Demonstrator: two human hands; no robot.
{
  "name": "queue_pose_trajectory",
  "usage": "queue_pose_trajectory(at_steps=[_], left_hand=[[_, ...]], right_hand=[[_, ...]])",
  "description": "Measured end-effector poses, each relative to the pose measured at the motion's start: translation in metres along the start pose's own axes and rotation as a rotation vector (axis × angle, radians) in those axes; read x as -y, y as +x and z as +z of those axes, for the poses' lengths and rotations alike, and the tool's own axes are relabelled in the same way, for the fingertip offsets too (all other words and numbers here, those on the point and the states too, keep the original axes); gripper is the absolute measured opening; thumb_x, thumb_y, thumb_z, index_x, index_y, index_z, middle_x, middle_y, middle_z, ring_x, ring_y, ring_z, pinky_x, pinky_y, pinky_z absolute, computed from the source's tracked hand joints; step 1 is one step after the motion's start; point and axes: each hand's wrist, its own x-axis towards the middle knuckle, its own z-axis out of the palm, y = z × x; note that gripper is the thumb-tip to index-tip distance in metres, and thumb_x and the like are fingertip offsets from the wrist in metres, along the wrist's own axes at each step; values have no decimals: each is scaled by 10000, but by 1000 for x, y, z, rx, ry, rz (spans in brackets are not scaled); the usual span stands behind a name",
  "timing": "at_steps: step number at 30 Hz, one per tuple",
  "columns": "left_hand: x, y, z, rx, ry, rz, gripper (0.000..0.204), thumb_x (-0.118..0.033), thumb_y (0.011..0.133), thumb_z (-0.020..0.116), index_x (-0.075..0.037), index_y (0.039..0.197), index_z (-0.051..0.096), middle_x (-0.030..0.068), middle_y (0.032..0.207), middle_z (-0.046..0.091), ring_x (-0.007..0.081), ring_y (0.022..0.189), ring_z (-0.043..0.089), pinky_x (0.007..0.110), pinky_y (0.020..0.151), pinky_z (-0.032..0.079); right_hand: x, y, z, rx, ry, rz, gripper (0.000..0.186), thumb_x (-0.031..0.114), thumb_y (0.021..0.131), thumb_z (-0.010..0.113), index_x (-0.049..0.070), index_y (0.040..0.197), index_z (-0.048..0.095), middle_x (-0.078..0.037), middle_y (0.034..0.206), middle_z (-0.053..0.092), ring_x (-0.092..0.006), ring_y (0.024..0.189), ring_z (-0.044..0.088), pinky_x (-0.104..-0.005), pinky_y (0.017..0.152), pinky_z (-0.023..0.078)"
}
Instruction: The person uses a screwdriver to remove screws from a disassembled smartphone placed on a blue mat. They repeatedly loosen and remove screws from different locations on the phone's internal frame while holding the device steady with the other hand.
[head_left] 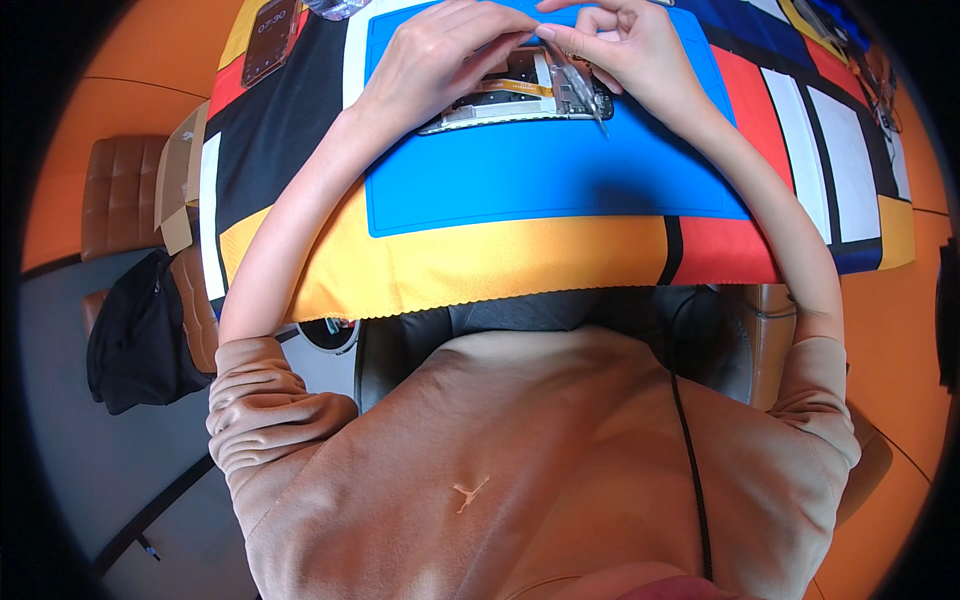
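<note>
An opened phone or small tablet (500,112), its inner parts and an orange ribbon cable (515,88) exposed, lies on a blue mat (500,185). Over its far left part, my left hand (445,50) is bent with the fingers closed and their tips meeting my right hand's. My right hand (630,50) is above the device's right end, thumb and fingers pinched together. From under its thumb, slim metal tweezers (575,82) slant toward me, the points reaching past the device's near edge. Anything small between the fingertips is hidden.
The table has a colour-block cloth (480,265). A phone with a lit screen (270,40) lies at the far left, with clear plastic (337,8) beside it. Cables (880,100) lie at the far right. A cardboard box (180,185) and brown chair (120,195) stand left of the table.
</note>
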Motion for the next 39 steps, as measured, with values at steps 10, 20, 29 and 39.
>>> queue_pose_trajectory(at_steps=[10, 20, 29, 39], left_hand=[[4, 1, 1, -8, 1, 17, 233, -44, 886, 743, -37, 1111, 685, 134, 943, 701, 315, 857, 687, 386, 756, 548], [5, 2, -2, -79, -2, 143, 298, -33, 773, 816, -18, 1057, 727, 130, 988, 732, 289, 846, 703, 366, 736, 561], [-4, 8, -5, -92, 89, 161, 216, -77, 786, 835, -28, 958, 713, 104, 890, 715, 258, 787, 694, 351, 690, 548], [-1, 4, -4, 10, 54, -13, 152, -97, 884, 772, -69, 1027, 727, 107, 942, 725, 258, 852, 703, 339, 756, 560]], right_hand=[[-4, -1, 0, 65, -32, -4, 161, 181, 995, 692, 24, 1001, 722, 26, 746, 642, -29, 676, 560, -212, 603, 451], [-4, 1, -4, 86, 11, -2, 160, 146, 966, 723, 3, 1029, 753, 7, 828, 699, -40, 735, 598, -211, 661, 489], [5, 1, -15, 214, -74, -76, 161, 144, 940, 754, 7, 1023, 766, 24, 798, 694, -15, 705, 576, -191, 632, 475], [-8, 21, -23, -40, -127, -137, 111, 131, 956, 712, 24, 959, 742, 26, 703, 643, -21, 622, 529, -202, 566, 406]])
